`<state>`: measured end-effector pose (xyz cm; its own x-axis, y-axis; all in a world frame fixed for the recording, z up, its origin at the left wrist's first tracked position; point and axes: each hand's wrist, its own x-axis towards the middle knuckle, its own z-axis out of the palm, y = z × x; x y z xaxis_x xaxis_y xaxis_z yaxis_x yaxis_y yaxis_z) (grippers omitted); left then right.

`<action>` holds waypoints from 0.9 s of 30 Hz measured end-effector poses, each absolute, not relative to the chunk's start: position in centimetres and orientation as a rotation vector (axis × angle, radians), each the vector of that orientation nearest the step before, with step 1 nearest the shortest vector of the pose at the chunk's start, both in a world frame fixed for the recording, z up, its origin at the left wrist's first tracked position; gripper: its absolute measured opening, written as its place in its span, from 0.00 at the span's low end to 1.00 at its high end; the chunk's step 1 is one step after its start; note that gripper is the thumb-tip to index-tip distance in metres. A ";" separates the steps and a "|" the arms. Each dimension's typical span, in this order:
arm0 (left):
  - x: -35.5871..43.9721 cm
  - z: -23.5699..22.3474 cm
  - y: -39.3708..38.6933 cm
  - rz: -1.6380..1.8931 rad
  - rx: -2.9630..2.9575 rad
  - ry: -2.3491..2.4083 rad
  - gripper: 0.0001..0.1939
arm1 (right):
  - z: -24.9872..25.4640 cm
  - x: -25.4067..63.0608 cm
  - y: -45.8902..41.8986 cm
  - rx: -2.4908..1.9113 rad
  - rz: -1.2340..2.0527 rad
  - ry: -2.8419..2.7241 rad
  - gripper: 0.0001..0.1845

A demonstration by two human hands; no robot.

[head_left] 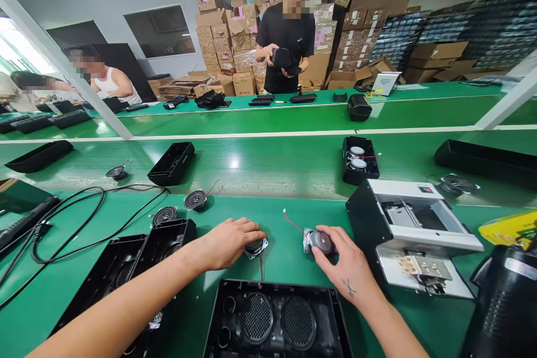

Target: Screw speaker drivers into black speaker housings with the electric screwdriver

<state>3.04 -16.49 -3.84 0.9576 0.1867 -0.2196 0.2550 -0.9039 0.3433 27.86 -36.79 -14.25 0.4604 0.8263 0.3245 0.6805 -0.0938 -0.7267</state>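
Observation:
My left hand point(229, 241) rests on the green bench with its fingers curled over a small speaker driver point(257, 247) that has a red wire. My right hand point(346, 265) pinches a second speaker driver point(319, 241), magnet side up, with a red wire trailing to its upper left. Directly below both hands lies an open black speaker housing point(277, 321) with two round mesh grilles.
Two more black housings point(138, 257) lie at left beside loose drivers point(195, 199) and a black cable point(79, 224). A grey and black machine point(413, 229) stands at right. A housing with two drivers fitted point(359, 160) sits on the conveyor. Other people work beyond it, with stacked cardboard boxes behind.

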 end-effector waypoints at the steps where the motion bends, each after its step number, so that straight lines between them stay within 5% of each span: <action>1: 2.9 -4.0 -16.4 -0.224 2.729 0.323 0.31 | -13.6 27.8 -36.9 -1.815 0.247 -1.249 0.19; 7: 0.8 -2.4 -16.4 0.137 2.568 0.629 0.20 | -8.9 27.3 -40.7 -1.728 0.450 -1.199 0.23; 11: -2.1 0.5 -19.4 0.273 2.379 0.738 0.18 | -6.2 26.1 -44.4 -1.781 0.240 -1.419 0.24; 19: -5.0 -0.5 -26.7 0.138 2.351 0.704 0.27 | -6.7 21.5 -45.4 -1.760 -0.041 -1.849 0.19; 27: -2.6 -2.1 -27.9 0.111 2.704 0.491 0.25 | -7.6 20.2 -44.8 -1.866 -0.143 -1.985 0.19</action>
<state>-2.63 -27.88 -2.10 0.9356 0.3530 0.0086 0.3221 -0.8632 0.3887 20.23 -44.76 -7.58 -0.0193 0.9322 0.3614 0.9744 0.0985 -0.2021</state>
